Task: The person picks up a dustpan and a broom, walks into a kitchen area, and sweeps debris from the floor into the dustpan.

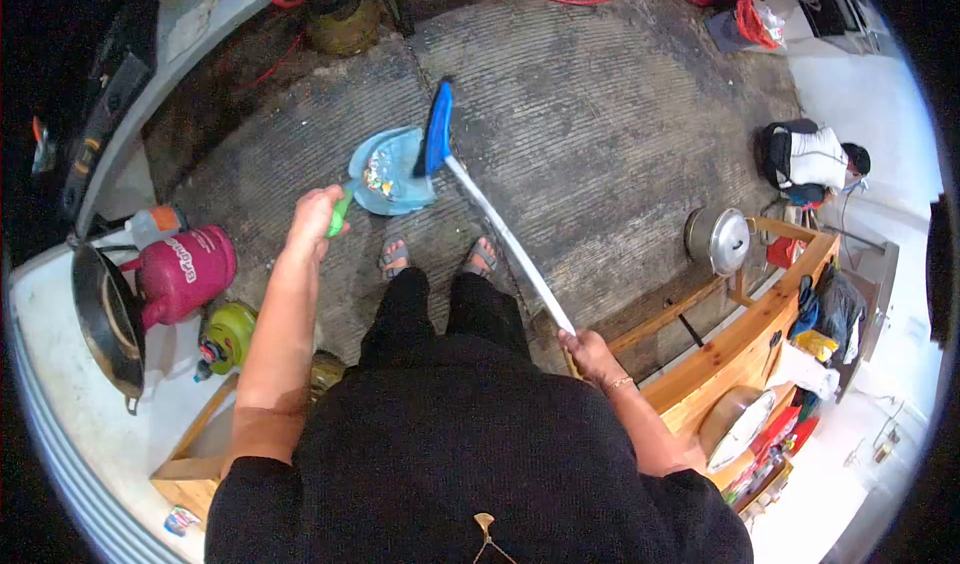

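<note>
My left hand grips the green handle of a light-blue dustpan, which rests on the ribbed concrete floor ahead of my sandalled feet and holds bits of coloured litter. My right hand is closed on the end of a white broom handle. That handle runs up and left to a blue broom head, which sits at the dustpan's right edge.
A pink gas cylinder and a green one stand at the left beside a dark wok. A wooden bench and a metal pot are at the right. A person crouches at the far right. Red hose lies at the top.
</note>
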The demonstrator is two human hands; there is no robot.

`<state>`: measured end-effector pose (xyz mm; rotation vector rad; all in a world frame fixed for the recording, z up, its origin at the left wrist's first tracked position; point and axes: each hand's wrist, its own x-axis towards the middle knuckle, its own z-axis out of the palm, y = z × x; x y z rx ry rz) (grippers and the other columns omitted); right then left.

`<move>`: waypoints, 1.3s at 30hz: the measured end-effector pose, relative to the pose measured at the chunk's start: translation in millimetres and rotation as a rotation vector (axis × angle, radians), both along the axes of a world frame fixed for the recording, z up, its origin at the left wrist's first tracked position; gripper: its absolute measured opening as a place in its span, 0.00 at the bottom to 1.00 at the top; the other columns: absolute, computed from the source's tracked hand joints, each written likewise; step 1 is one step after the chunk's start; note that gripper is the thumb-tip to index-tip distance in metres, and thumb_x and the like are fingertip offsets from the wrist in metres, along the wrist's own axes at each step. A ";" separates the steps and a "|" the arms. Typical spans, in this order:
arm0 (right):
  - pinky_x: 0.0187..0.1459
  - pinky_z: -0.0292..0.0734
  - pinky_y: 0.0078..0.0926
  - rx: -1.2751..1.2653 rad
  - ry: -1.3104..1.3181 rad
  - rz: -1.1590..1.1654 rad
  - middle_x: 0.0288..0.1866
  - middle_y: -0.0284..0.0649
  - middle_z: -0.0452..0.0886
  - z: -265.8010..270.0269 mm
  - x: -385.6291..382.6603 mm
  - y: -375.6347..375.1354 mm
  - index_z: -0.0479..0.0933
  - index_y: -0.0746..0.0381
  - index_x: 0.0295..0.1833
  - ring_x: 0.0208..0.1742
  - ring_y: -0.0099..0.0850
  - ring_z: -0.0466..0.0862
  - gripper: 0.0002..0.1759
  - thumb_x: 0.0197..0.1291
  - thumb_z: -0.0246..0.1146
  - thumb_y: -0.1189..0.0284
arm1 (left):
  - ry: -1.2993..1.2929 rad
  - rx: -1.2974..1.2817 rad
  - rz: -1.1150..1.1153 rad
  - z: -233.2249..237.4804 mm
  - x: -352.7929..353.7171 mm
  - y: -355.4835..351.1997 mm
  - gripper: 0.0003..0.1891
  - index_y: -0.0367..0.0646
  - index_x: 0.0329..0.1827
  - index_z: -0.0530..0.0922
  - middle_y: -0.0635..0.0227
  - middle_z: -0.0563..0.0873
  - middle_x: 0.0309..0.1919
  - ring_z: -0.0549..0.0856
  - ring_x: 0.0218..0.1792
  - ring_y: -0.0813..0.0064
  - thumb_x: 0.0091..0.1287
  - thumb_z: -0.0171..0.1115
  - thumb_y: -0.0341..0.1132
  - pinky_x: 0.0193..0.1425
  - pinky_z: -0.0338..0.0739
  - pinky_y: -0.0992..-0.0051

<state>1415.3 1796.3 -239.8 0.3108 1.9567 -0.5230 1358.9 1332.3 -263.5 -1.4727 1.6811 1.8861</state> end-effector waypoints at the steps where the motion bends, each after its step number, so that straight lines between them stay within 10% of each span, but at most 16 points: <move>1: 0.31 0.70 0.36 0.008 0.184 0.093 0.24 0.49 0.75 -5.2 5.7 -1.8 0.72 0.70 0.36 0.26 0.42 0.75 0.27 0.58 0.51 0.52 | 0.004 -0.002 -0.016 0.6 -1.8 -1.8 0.09 0.41 0.30 0.72 0.68 0.72 0.23 0.73 0.24 0.74 0.50 0.55 0.37 0.24 0.74 0.71; 6: 0.39 0.71 0.41 0.250 -0.111 -0.136 0.29 0.57 0.77 -7.5 15.1 -46.9 0.74 0.71 0.37 0.37 0.53 0.77 0.27 0.59 0.48 0.53 | -0.016 0.034 -0.072 -3.3 1.9 -15.7 0.10 0.40 0.31 0.72 0.68 0.73 0.24 0.73 0.25 0.74 0.50 0.55 0.36 0.26 0.75 0.70; 16: 0.40 0.69 0.42 -0.056 0.207 0.011 0.28 0.58 0.75 1.6 80.3 -111.3 0.72 0.70 0.32 0.36 0.54 0.75 0.23 0.53 0.57 0.56 | -0.024 0.125 -0.255 -11.2 -3.5 -33.9 0.10 0.40 0.34 0.73 0.67 0.73 0.25 0.74 0.26 0.72 0.51 0.54 0.35 0.26 0.76 0.68; 25: 0.39 0.71 0.37 0.248 -0.077 -0.316 0.29 0.57 0.77 21.9 128.6 -52.1 0.75 0.71 0.32 0.37 0.47 0.79 0.20 0.48 0.59 0.61 | -0.069 0.193 -0.350 17.0 -9.3 -104.1 0.12 0.37 0.40 0.71 0.64 0.73 0.31 0.76 0.30 0.67 0.53 0.52 0.30 0.29 0.79 0.66; 27: 0.40 0.71 0.37 0.261 -0.047 -0.279 0.29 0.58 0.77 -1.5 138.3 -50.5 0.75 0.73 0.30 0.40 0.46 0.79 0.18 0.48 0.59 0.64 | -0.105 0.169 -0.426 16.9 -12.4 -107.3 0.12 0.37 0.40 0.71 0.65 0.73 0.30 0.76 0.29 0.68 0.52 0.52 0.30 0.28 0.79 0.66; 29: 0.44 0.72 0.38 0.081 -0.120 0.335 0.33 0.56 0.78 -6.5 120.4 -77.2 0.76 0.71 0.37 0.40 0.48 0.79 0.16 0.46 0.59 0.69 | -0.181 0.109 -0.614 14.4 -19.7 -107.0 0.17 0.35 0.44 0.69 0.60 0.73 0.35 0.77 0.32 0.65 0.49 0.50 0.26 0.28 0.80 0.65; 31: 0.42 0.73 0.36 0.162 -0.036 -0.041 0.32 0.56 0.78 -9.9 111.2 -114.8 0.76 0.70 0.36 0.38 0.48 0.79 0.15 0.46 0.57 0.69 | -0.176 0.100 -0.640 -1.0 -23.8 -101.3 0.14 0.37 0.42 0.70 0.64 0.72 0.29 0.76 0.28 0.69 0.50 0.51 0.27 0.27 0.79 0.67; 39: 0.22 0.71 0.35 -0.295 -0.175 -0.326 0.17 0.45 0.72 33.3 58.2 -139.5 0.70 0.73 0.29 0.17 0.35 0.75 0.19 0.50 0.58 0.64 | -0.187 0.115 -0.686 -7.8 -46.2 -86.5 0.08 0.40 0.31 0.72 0.69 0.69 0.23 0.73 0.23 0.74 0.47 0.52 0.27 0.24 0.77 0.69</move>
